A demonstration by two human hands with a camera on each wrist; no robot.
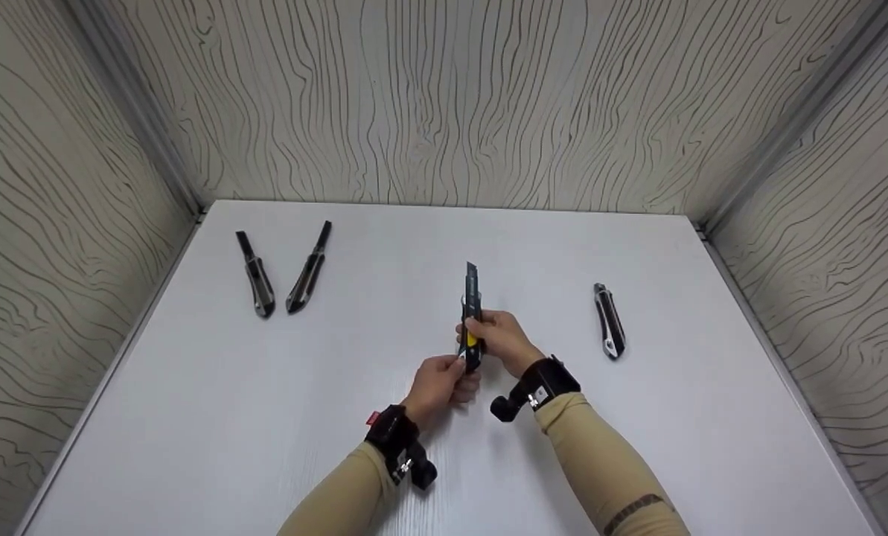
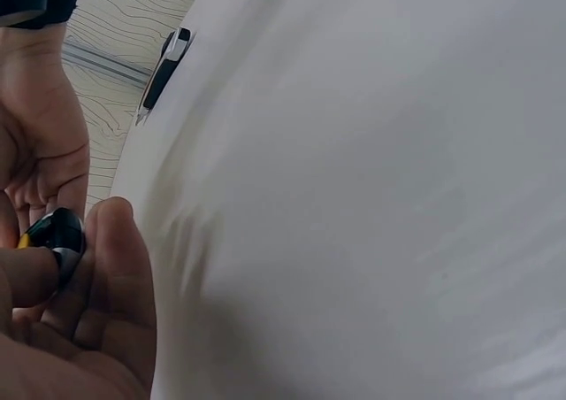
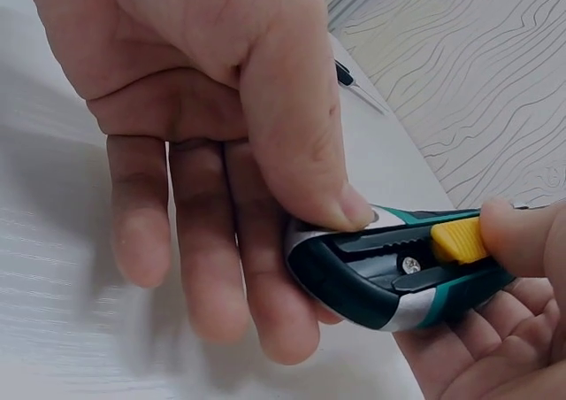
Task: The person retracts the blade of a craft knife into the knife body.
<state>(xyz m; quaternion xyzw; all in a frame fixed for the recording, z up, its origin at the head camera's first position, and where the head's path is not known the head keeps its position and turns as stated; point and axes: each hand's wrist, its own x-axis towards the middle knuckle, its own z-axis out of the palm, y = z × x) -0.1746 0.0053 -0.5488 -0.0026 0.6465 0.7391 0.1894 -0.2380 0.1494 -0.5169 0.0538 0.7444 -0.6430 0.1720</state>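
Note:
A utility knife (image 1: 473, 294) with a dark green and silver handle points away from me near the middle of the table, its blade out at the far end. My right hand (image 1: 507, 339) grips the handle along its side, and the right thumb (image 3: 517, 241) presses the yellow slider (image 3: 455, 240). At the near end my left hand (image 1: 435, 383) pinches the butt of the handle between thumb and forefinger. The other left fingers (image 3: 208, 267) extend beneath, over the table. In the left wrist view, both hands partly hide the handle.
Two more utility knives lie at the back left, one (image 1: 260, 286) beside the other (image 1: 307, 279), both with long dark blades out. Another utility knife (image 1: 611, 327) lies right of my hands, with little or no blade showing. Wood-patterned walls (image 1: 421, 97) enclose the white table (image 1: 228, 432) on three sides.

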